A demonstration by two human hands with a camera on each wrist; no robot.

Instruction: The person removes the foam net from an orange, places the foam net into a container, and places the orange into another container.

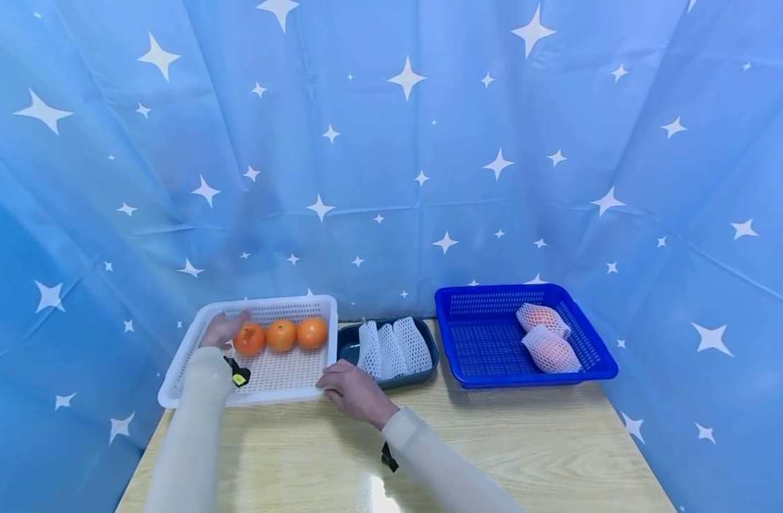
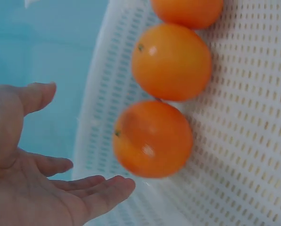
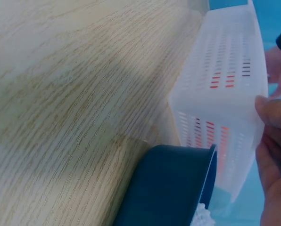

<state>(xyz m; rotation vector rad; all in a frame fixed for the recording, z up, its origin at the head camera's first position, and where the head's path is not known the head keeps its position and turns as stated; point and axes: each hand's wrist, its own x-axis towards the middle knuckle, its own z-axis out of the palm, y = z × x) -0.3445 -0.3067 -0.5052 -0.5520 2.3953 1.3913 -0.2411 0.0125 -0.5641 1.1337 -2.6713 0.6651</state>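
Observation:
Three oranges (image 1: 281, 335) sit in a row along the back of the white plastic basket (image 1: 282, 393). My left hand (image 1: 221, 330) is over the basket's left side, beside the leftmost orange (image 2: 152, 139). In the left wrist view its fingers (image 2: 107, 194) are extended and spread from the thumb, with a small gap to the orange. My right hand (image 1: 358, 392) grips the basket's front right corner; in the right wrist view the thumb (image 3: 270, 110) lies on one side of the rim and the fingers on the other.
A dark teal tray (image 1: 432, 356) with white foam net sleeves (image 1: 391, 348) stands right of the white basket. Farther right, a blue basket (image 1: 474, 381) holds two fruits in foam nets (image 1: 551, 352). A starry blue curtain (image 1: 391, 142) hangs behind the wooden table (image 1: 526, 442).

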